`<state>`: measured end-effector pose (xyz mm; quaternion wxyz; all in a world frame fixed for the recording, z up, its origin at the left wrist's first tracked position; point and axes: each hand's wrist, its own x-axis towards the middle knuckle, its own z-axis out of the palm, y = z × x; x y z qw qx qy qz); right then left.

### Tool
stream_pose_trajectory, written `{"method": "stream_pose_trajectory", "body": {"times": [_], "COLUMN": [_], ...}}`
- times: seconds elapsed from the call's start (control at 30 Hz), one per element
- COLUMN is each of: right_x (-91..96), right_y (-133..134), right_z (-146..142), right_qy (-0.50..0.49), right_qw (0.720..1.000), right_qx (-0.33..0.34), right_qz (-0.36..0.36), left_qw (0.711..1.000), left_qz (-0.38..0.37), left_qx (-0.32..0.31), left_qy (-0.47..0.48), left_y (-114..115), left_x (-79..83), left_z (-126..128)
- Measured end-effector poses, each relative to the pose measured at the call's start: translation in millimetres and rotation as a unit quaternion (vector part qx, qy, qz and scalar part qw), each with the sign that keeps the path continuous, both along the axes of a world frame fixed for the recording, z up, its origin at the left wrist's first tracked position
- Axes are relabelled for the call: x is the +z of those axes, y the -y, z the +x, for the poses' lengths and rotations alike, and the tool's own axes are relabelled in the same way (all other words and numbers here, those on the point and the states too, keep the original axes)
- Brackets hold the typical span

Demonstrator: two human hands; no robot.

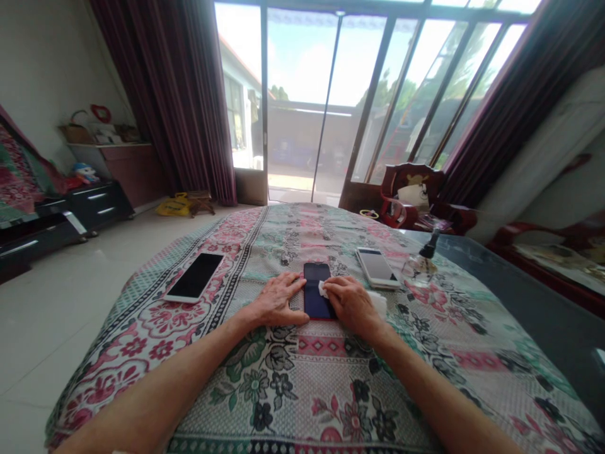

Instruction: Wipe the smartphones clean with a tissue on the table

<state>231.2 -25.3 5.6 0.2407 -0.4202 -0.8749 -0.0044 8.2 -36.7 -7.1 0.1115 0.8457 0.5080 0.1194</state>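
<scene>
A dark smartphone (317,305) with a reddish lower edge lies screen up on the patterned tablecloth (321,391). My left hand (280,300) rests at its left side, fingers apart, with fingertips and thumb touching that edge. Over the screen's right part, my right hand (353,304) pinches a small white tissue (323,289) against the glass. A white folded piece (378,304), perhaps more tissue, shows just beyond the right hand and is partly covered by it.
A white-framed phone with a black screen (196,277) lies to the left. Another white phone (377,268) is at the right, near a clear bottle with a black pump top (427,255). Past the table stand a carved wooden chair (411,195) and glass doors (302,113).
</scene>
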Motion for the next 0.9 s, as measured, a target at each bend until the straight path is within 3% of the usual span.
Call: {"method": "stream_pose_trajectory", "body": {"times": [0.07, 0.3, 0.57, 0.77, 0.9], "right_x": [-0.1, 0.0, 0.5, 3.6, 1.5], "right_y": [2, 17, 1, 13, 8], "right_z": [-3, -26, -6, -15, -21], "right_qy": [0.003, 0.026, 0.018, 0.034, 0.023], "right_qw": [1.000, 0.997, 0.999, 0.998, 0.999], "right_qx": [-0.014, 0.064, -0.040, 0.045, 0.048], "right_qz": [0.003, -0.016, -0.005, -0.010, -0.004], "left_qw": [1.000, 1.000, 1.000, 1.000, 1.000], "left_qz": [0.000, -0.003, 0.001, -0.007, -0.007], "left_qx": [0.001, 0.005, 0.004, 0.012, 0.011], "left_qy": [0.000, -0.010, -0.012, -0.009, -0.015], "left_y": [0, 2, 3, 4, 1], "left_x": [0.2, 0.2, 3.7, 3.4, 1.2], "left_z": [0, 1, 2, 3, 3]}}
